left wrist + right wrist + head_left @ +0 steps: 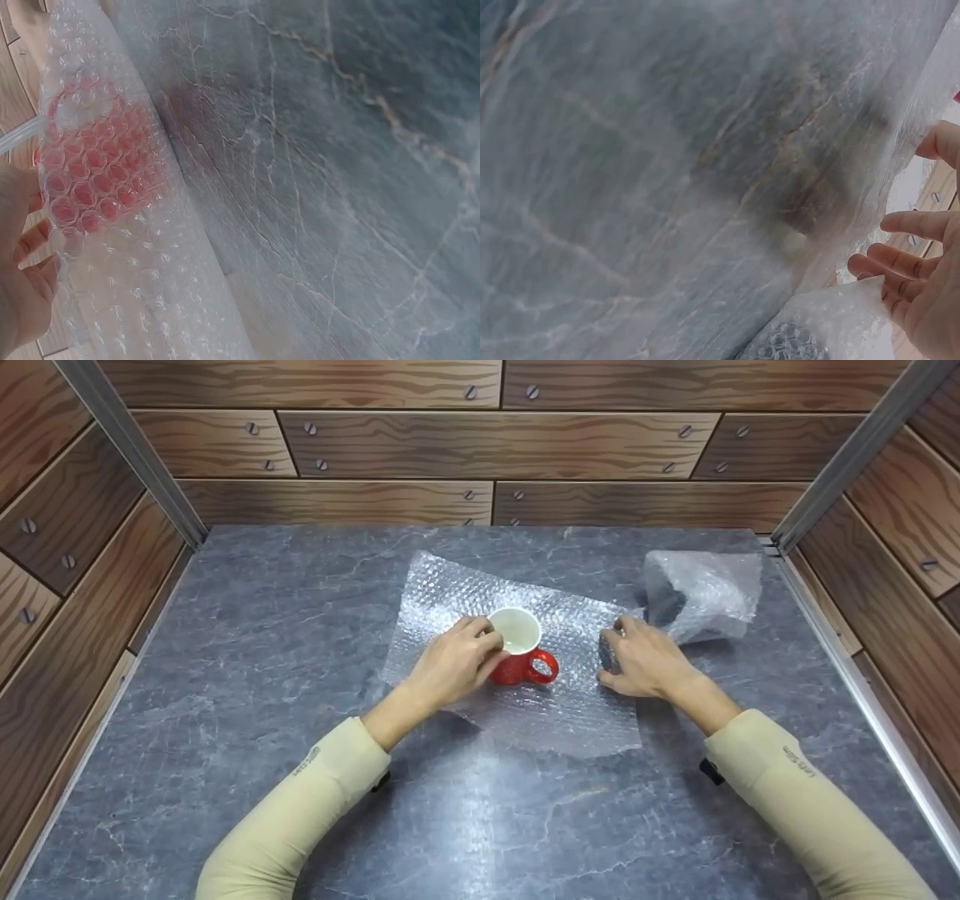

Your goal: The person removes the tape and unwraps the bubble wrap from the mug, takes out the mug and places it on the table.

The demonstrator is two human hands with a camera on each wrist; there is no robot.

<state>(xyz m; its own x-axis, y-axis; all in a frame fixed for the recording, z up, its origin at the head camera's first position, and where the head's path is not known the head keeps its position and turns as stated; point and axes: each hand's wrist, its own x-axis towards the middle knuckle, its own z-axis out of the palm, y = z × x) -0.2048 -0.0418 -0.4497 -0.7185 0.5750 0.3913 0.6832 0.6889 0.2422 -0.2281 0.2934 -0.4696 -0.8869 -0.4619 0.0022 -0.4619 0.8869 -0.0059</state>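
A red mug (511, 668) with a white inside stands upright on a sheet of clear bubble wrap (577, 720), its handle pointing right. My left hand (456, 658) holds the mug by its left side near the rim, fingers bent and thumb at the front. In the left wrist view, the mug's red wall (105, 161) shows blurred through the bubble wrap (142, 285), with the hand (22, 277) partly cut off. At the sheet's right edge is my right hand (645, 660), its fingers spread and loosely bent. The right wrist view shows those fingers (907, 262) apart, close to the wrap.
A bundle of bubble wrap (709, 592) sits at the back right, just behind the right hand. The grey marble-patterned table (285, 660) is bounded by wood-patterned panels (495, 442) at the back and sides, with metal rails (862, 720) along the edges.
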